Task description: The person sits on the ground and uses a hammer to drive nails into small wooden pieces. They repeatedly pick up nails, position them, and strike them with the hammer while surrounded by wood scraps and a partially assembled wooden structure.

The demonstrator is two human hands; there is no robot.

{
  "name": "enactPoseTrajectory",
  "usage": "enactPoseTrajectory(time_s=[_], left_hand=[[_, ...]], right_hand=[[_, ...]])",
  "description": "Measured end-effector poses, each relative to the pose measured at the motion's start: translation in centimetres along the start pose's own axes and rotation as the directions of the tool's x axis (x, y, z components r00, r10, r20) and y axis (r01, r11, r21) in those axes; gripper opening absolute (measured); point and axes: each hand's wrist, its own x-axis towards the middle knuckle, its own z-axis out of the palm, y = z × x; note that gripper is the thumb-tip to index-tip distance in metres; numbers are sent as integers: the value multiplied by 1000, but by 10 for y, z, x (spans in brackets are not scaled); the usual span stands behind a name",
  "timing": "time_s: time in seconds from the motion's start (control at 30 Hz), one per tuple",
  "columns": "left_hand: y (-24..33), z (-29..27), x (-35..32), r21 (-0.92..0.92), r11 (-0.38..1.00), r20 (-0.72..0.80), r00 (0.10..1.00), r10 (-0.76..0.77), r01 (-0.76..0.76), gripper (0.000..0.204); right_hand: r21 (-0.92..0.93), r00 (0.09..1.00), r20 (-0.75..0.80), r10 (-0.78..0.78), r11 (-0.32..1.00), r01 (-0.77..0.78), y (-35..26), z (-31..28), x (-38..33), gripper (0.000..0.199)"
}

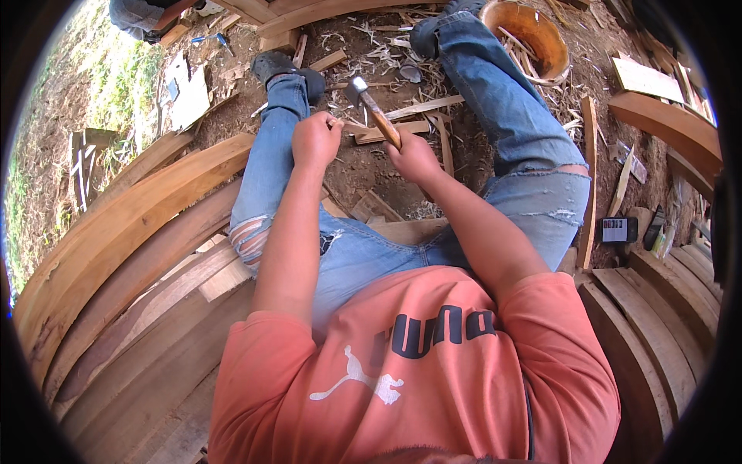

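My right hand (415, 159) is wrapped round the wooden handle of a hammer (382, 121). The hammer tilts up and to the left, its metal head raised near my left hand. My left hand (315, 141) is closed, with thumb and fingertips pinched together. Whatever sits in that pinch is too small to make out. Both hands are held between my knees, above the ground. Just beyond them lie short wood pieces (392, 132) among shavings and splinters on the soil.
Long planks (127, 209) lie along my left, with more boards (645, 329) on the right. An orange-brown bucket (550, 48) holding offcuts stands by my right foot. A phone (616, 230) rests at right. Far left are a blue-handled tool (210, 38) and another person (137, 17).
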Motion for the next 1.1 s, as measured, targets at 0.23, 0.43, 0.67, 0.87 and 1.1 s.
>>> enactPoseTrajectory(time_s=[0.23, 0.43, 0.67, 0.87, 1.1], left_hand=[[-1, 4, -2, -9, 1000, 0, 1000, -25, 25, 18], [4, 11, -6, 1, 1000, -18, 1000, -2, 2, 20], [4, 15, -2, -9, 999, -14, 999, 49, -49, 20], [-1, 19, -1, -8, 998, -29, 998, 57, -57, 22], [1, 22, -2, -9, 999, -53, 997, 52, -53, 21]], right_hand=[[-77, 997, 71, 5, 997, 0, 25, 20, 3, 36], [-47, 999, 11, -34, 998, 34, -6, 1, -4, 35], [-144, 996, 83, 43, 989, -31, 21, 13, -4, 31], [-56, 999, -25, -46, 997, 44, 1, 10, -8, 30], [-118, 998, 49, 28, 993, -22, 27, 22, -5, 29]])
